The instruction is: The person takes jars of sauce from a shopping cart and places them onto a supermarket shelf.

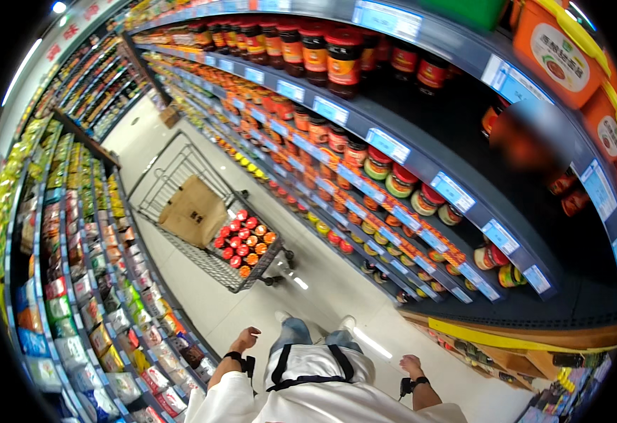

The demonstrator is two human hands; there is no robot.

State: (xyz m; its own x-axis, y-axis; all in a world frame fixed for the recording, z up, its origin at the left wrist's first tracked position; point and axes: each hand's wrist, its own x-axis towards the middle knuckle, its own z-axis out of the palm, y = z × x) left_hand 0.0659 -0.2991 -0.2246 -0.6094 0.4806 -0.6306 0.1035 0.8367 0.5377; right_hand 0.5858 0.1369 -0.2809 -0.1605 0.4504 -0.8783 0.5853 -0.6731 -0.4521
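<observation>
Both arms hang at my sides, away from the goods. My left hand (247, 338) holds nothing that I can see; its fingers are loosely curled, beside the left-hand shelves. On the other side, my right hand (410, 365) is also loosely curled over the floor, with no object visible in it. Each wrist wears a black strap with a small device. Ahead of me stands a wire shopping cart (223, 272). It holds a brown bag (194, 211) and several jars with red and orange lids (243, 234) grouped at its near end.
Long shelves of sauce jars (344, 61) run along the right, with dark gaps between some jars. Shelves of packaged bags (70, 351) line the left. Orange tubs (557, 53) stand at the upper right. A wooden display (504, 359) is at the lower right. Pale tiled floor lies between.
</observation>
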